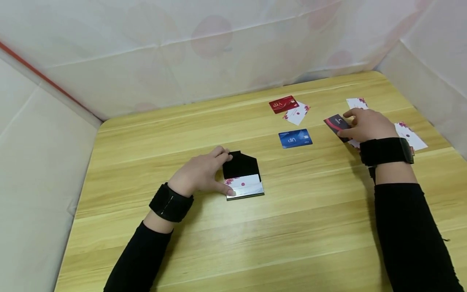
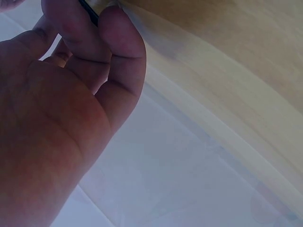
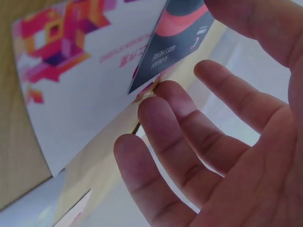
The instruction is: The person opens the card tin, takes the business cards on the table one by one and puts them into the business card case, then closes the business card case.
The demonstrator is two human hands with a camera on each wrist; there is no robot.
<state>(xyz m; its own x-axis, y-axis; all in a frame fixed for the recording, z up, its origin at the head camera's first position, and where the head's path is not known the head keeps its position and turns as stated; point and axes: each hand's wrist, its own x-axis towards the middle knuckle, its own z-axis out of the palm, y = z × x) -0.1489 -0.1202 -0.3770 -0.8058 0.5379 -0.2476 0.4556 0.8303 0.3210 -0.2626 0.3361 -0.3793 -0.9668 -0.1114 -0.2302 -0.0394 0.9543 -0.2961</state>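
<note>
On the table, my left hand (image 1: 198, 172) grips the left side of an opened business card case (image 1: 242, 164), thumb at its near edge and fingers at its far corner. A white card with pink print (image 1: 251, 182) lies in the silver part of the case, below its black lid. In the left wrist view only a thin dark edge of the case shows between the fingers. My right hand (image 1: 373, 125) hovers over a dark grey card with a pink stripe (image 1: 336, 125), its fingers spread and its thumb at the card's edge. White printed cards (image 3: 80, 90) lie beside and beneath it.
Left of the right hand lie a blue VIP card (image 1: 295, 138) and a red VIP card (image 1: 283, 104), which overlaps a white card (image 1: 297, 114). More white cards (image 1: 410, 136) lie near the right table edge. Pale curtains (image 1: 211, 52) enclose the back and sides.
</note>
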